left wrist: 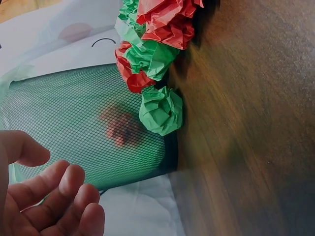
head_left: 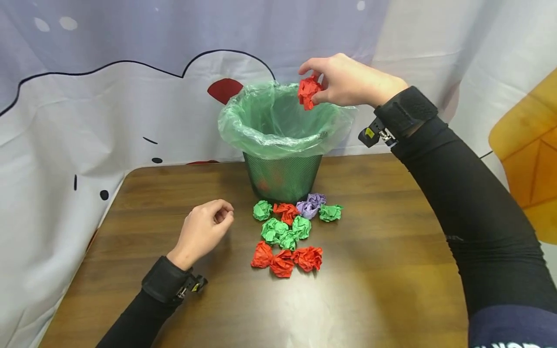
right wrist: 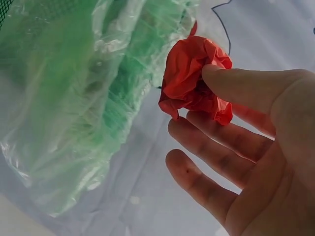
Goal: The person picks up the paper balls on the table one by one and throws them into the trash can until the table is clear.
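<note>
My right hand [head_left: 344, 81] pinches a crumpled red paper ball [head_left: 309, 92] between thumb and fingers, over the right side of the bin's mouth. The same red ball [right wrist: 194, 78] shows large in the right wrist view. Below it stands a mesh wastebasket [head_left: 285, 176] lined with a green plastic bag [head_left: 287, 142]; a reddish shape [left wrist: 120, 125] shows through its mesh. My left hand [head_left: 204, 229] is held over the table left of the paper balls, fingers loosely curled and holding nothing. Nearest to it are a green paper ball [head_left: 262, 210] and a red paper ball [head_left: 262, 255].
In front of the bin lie several more crumpled balls, among them purple paper [head_left: 311, 205], green paper [head_left: 330, 213] and red paper [head_left: 307, 258]. They sit on a brown wooden table [head_left: 370, 285]. A patterned curtain [head_left: 130, 111] hangs right behind the bin.
</note>
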{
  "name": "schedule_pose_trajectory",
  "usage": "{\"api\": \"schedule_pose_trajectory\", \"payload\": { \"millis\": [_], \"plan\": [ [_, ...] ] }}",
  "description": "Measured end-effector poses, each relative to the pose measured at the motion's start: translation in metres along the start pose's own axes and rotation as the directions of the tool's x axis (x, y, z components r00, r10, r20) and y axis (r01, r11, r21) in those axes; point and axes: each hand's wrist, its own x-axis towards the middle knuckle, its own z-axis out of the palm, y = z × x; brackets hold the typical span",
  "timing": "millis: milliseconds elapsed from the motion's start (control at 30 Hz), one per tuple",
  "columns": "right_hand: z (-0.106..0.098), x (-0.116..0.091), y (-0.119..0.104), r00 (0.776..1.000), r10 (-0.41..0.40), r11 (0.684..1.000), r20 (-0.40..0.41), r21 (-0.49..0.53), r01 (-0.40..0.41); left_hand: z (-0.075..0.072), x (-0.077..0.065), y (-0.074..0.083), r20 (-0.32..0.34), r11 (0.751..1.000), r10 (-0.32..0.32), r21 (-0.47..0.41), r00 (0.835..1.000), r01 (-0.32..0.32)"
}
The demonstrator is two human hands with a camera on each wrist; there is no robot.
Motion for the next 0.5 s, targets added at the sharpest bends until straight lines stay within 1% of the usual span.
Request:
{"api": "schedule_pose_trajectory", "payload": {
  "millis": [267,500],
  "plan": [
    [0.0056,0.0029,0.0081,1.0,-0.016,1.0,-0.001,0.009,0.016,0.0016,0.0016,0.001,-0.011,1.0,0.001,0.005,1.0,-0.001],
    [0.0063,-0.0011,0.0104,1.0,-0.01,1.0,0.014,-0.03,0.01,0.0042,0.0018,0.002,-0.006,1.0,-0.002,0.012,1.0,0.002]
  ]
}}
